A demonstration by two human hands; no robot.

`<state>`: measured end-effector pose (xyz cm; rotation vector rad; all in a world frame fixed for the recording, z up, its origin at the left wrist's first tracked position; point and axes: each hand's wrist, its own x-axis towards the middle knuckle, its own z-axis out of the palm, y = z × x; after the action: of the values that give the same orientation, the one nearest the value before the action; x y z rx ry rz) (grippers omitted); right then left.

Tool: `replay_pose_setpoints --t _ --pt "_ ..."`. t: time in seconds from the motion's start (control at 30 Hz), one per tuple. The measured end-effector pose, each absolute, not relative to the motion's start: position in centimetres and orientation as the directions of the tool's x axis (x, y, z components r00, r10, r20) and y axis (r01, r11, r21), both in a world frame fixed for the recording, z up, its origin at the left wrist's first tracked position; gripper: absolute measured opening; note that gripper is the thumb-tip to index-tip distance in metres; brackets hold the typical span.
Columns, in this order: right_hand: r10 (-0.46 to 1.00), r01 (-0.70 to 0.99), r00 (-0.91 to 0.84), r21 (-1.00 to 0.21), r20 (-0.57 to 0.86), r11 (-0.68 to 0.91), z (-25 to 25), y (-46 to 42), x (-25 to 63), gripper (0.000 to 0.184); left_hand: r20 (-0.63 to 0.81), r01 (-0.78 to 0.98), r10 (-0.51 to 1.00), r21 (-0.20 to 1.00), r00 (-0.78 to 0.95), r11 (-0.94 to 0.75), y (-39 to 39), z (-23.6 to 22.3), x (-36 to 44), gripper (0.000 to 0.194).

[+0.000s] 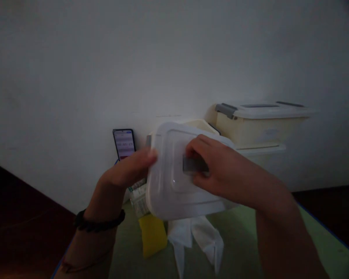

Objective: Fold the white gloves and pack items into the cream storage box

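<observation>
A white storage box lid (pixel 163 182) is held up and tilted in front of me. My right hand (pixel 218 166) has its fingers and thumb closed around a dark grey handle (pixel 194 164) in the lid's middle. At the lid's left edge is my left hand (pixel 133 164), slightly blurred, with its thumb against the rim; its other fingers are largely hidden. Behind the lid, part of a cream storage box (pixel 202 124) shows. Below it lie a yellow packet or cloth (pixel 152 235) and white cloth pieces (pixel 206 236).
A phone (pixel 124 143) with a lit screen leans against the white wall at left. To the right stands a lidded cream box (pixel 264 124) with grey clasps, stacked on another container (pixel 267 154). A clear printed packet (pixel 139 199) lies on the green table (pixel 238 248).
</observation>
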<state>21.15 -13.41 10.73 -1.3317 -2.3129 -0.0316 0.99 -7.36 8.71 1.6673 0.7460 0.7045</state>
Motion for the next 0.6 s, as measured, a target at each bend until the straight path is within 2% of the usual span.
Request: replay_pose_setpoints --t 0.07,0.17,0.27,0.43,0.5,0.6 --pt "0.769 0.804 -0.462 -0.157 0.442 0.574 10.4 -13.1 20.5 0.019 0.031 0.160 0.745 0.970 0.667 -0.184 -7.6 8.7 0.5 0.043" --pt "0.704 0.774 -0.462 -0.141 0.539 0.617 10.2 -12.6 20.8 0.024 0.030 0.128 0.806 0.983 0.591 -0.131 -7.4 8.6 0.2 0.023" --pt "0.698 0.780 -0.410 -0.172 0.587 0.602 10.3 -12.2 22.3 0.025 0.038 0.050 0.866 0.996 0.499 -0.072 -6.8 8.4 0.2 0.026" --pt "0.671 0.822 -0.286 -0.185 0.685 0.539 10.4 -11.7 24.3 0.021 0.172 -0.039 0.899 0.985 0.403 -0.171 -6.2 8.1 0.2 0.037" --pt "0.624 0.843 -0.213 -0.182 0.751 0.507 10.2 -11.6 24.4 0.028 0.212 -0.090 0.905 0.977 0.368 -0.193 -6.0 7.9 0.1 0.038" --pt "0.544 0.878 -0.067 -0.209 0.836 0.430 9.7 -11.2 24.4 0.049 0.240 -0.164 0.913 0.967 0.329 -0.196 -5.8 7.5 0.1 0.034"
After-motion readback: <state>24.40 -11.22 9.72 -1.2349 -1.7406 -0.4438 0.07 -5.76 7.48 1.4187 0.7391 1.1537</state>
